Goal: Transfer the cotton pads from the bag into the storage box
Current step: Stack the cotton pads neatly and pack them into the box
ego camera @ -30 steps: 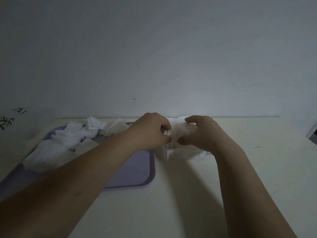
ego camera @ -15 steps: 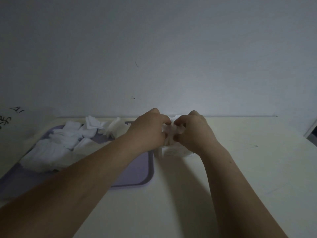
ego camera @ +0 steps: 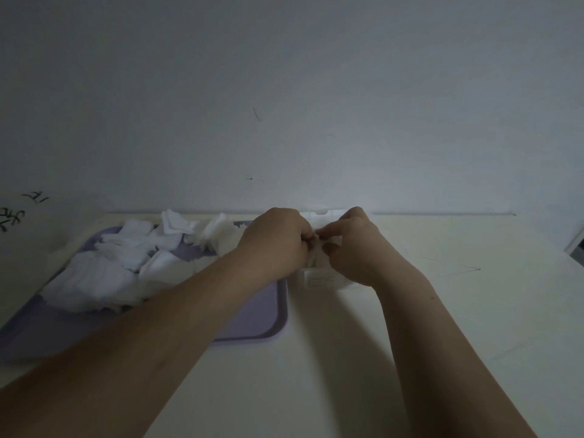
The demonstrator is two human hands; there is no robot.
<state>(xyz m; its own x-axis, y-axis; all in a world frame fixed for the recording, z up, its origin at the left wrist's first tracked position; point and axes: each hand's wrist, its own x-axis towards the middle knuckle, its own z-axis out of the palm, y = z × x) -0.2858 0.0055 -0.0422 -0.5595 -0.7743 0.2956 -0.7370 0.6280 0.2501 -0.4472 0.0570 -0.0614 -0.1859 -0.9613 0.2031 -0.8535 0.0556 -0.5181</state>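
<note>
Where a wad of cotton pads (ego camera: 317, 251) sits at the mouth of the clear storage box (ego camera: 317, 278), my left hand (ego camera: 275, 238) and right hand (ego camera: 352, 248) both pinch it with curled fingers, and left of my left hand loose pads (ego camera: 104, 273) lie heaped on a purple tray (ego camera: 252, 316).

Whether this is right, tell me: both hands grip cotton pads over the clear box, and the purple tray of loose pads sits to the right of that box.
Not quite. The head view shows the purple tray of loose pads to the left of the clear box, not the right. The rest holds: the left hand and right hand both grip cotton pads over that box.
</note>
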